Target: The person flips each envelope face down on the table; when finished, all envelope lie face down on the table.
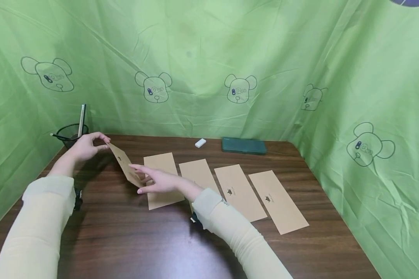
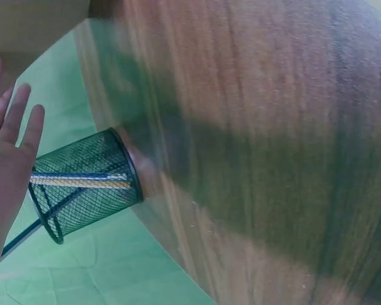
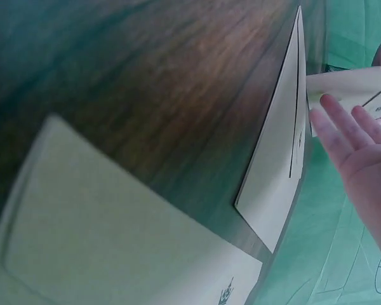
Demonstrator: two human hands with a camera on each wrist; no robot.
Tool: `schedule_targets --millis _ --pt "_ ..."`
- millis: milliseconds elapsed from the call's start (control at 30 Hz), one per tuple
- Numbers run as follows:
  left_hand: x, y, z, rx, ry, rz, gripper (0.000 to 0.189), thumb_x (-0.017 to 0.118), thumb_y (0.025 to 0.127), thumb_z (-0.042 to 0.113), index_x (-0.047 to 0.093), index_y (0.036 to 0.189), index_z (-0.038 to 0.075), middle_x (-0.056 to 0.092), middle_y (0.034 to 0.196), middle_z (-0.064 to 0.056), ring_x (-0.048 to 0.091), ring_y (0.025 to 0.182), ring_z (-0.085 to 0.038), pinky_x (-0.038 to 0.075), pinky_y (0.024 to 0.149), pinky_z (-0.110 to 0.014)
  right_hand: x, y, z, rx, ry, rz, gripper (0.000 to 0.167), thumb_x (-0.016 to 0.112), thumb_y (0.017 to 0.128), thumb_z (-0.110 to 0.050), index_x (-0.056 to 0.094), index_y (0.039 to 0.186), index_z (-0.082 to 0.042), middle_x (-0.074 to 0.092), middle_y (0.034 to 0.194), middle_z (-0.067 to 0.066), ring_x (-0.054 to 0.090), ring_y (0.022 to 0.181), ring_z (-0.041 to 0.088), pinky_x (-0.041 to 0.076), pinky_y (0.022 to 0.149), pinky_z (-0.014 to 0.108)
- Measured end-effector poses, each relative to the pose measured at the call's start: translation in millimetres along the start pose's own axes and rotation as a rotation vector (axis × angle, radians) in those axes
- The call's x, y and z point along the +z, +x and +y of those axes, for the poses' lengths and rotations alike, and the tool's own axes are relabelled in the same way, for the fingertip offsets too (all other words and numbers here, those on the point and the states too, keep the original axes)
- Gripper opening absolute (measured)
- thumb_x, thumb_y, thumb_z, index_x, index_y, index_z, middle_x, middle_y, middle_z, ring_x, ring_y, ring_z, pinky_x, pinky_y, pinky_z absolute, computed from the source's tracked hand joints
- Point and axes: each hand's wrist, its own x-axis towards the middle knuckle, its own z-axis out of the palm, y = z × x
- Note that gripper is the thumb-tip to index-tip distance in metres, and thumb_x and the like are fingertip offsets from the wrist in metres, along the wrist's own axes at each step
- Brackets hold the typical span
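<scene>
A brown paper envelope (image 1: 122, 161) with a small dark print is tilted up off the table at the left. My left hand (image 1: 87, 146) pinches its upper left end between thumb and fingers. Close to the envelope's lower right end is my right hand (image 1: 164, 181), its fingers stretched out; whether they touch the paper I cannot tell. In the right wrist view those fingers (image 3: 346, 127) look straight, in front of the raised envelope (image 3: 333, 82). Several similar envelopes (image 1: 279, 201) lie in a slanted row to the right, one partly hidden behind my right forearm.
A black mesh pen cup (image 2: 89, 190) with pens or pencils stands at the back left, beside my left hand. Along the back of the brown wooden table (image 1: 125, 240) are a white eraser (image 1: 200, 143) and a dark green flat case (image 1: 243, 145). Green cloth (image 1: 195, 46) hangs around the table.
</scene>
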Motion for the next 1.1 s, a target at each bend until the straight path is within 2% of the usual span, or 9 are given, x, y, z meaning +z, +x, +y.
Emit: schedule_targets --millis 67,167,400,567,667,767,900,1000,1100 --pt "-0.9 0.6 2.0 -0.001 -0.003 0.003 0.023 0.065 0.09 0.017 0.057 0.102 -0.001 0.06 0.11 -0.023 0.05 0.102 -0.035 0.035 0.09 -0.048 -1 -0.4 -2 0.003 0.015 0.029 0.083 0.064 0.09 -0.022 0.008 0.152 -0.029 0.032 0.151 0.009 0.06 0.11 0.015 0.046 0.091 0.018" --pt "-1.8 2.0 5.7 0.004 0.001 0.012 0.025 0.065 0.09 0.017 0.054 0.103 -0.002 0.059 0.105 -0.022 0.05 0.099 -0.034 0.035 0.087 -0.047 -2 -0.9 -6 -0.008 0.008 0.062 0.083 0.063 0.091 -0.019 0.007 0.152 -0.03 0.033 0.151 0.006 0.063 0.102 0.011 0.047 0.087 0.016" --pt "-2.6 8.4 11.8 0.002 -0.005 -0.035 0.035 0.065 0.09 0.023 0.052 0.11 -0.002 0.058 0.106 -0.023 0.052 0.101 -0.035 0.037 0.088 -0.05 -2 0.7 -13 -0.062 -0.08 0.097 0.073 0.063 0.091 -0.015 0.021 0.149 -0.027 0.027 0.153 -0.008 0.054 0.116 0.011 0.047 0.09 0.018" --pt "-2.4 10.7 12.6 -0.011 0.005 -0.073 0.044 0.067 0.088 0.028 0.05 0.119 0.0 0.059 0.106 -0.019 0.057 0.093 -0.025 0.047 0.073 -0.03 0 1.6 -13 -0.04 -0.138 0.124 0.067 0.069 0.087 -0.017 0.034 0.143 -0.021 0.039 0.147 -0.003 0.063 0.099 0.008 0.049 0.084 0.017" --pt "-0.2 11.1 11.3 -0.011 -0.023 -0.092 0.052 0.07 0.086 0.026 0.047 0.124 -0.002 0.057 0.109 -0.022 0.058 0.096 -0.029 0.049 0.068 -0.023 1 1.6 -12 -0.028 -0.224 0.158 0.064 0.072 0.084 -0.022 0.041 0.139 -0.019 0.048 0.14 -0.002 0.062 0.095 0.005 0.049 0.084 0.017" --pt "4.4 12.0 9.5 -0.008 -0.056 -0.108 0.062 0.073 0.084 0.023 0.041 0.128 -0.006 0.053 0.115 -0.028 0.056 0.105 -0.04 0.05 0.08 -0.034 1 1.1 -12 -0.009 -0.303 0.186 0.061 0.074 0.082 -0.027 0.046 0.135 -0.018 0.054 0.132 -0.002 0.058 0.096 0.002 0.048 0.084 0.014" --pt "12.4 13.9 8.9 -0.014 -0.118 -0.142 0.075 0.076 0.08 0.019 0.031 0.134 -0.008 0.046 0.126 -0.032 0.048 0.115 -0.048 0.041 0.094 -0.054 3 0.7 -13 0.02 -0.423 0.178 0.057 0.073 0.083 -0.034 0.05 0.132 -0.018 0.054 0.129 -0.006 0.052 0.108 0.002 0.04 0.089 0.01" --pt "18.6 14.6 10.1 -0.003 -0.153 -0.168 0.08 0.078 0.077 0.016 0.029 0.135 -0.008 0.042 0.13 -0.032 0.044 0.119 -0.048 0.037 0.098 -0.057 5 0.8 -12 0.032 -0.502 0.143 0.053 0.069 0.085 -0.039 0.051 0.131 -0.019 0.053 0.131 -0.008 0.047 0.118 0.002 0.034 0.096 0.01" --pt "24.0 14.9 10.8 0.008 -0.173 -0.179 0.08 0.081 0.074 0.012 0.031 0.134 -0.006 0.042 0.132 -0.031 0.043 0.121 -0.047 0.037 0.098 -0.056 6 0.8 -10 0.027 -0.528 0.1 0.048 0.064 0.089 -0.039 0.053 0.131 -0.018 0.052 0.132 -0.007 0.046 0.122 0.003 0.032 0.1 0.01"
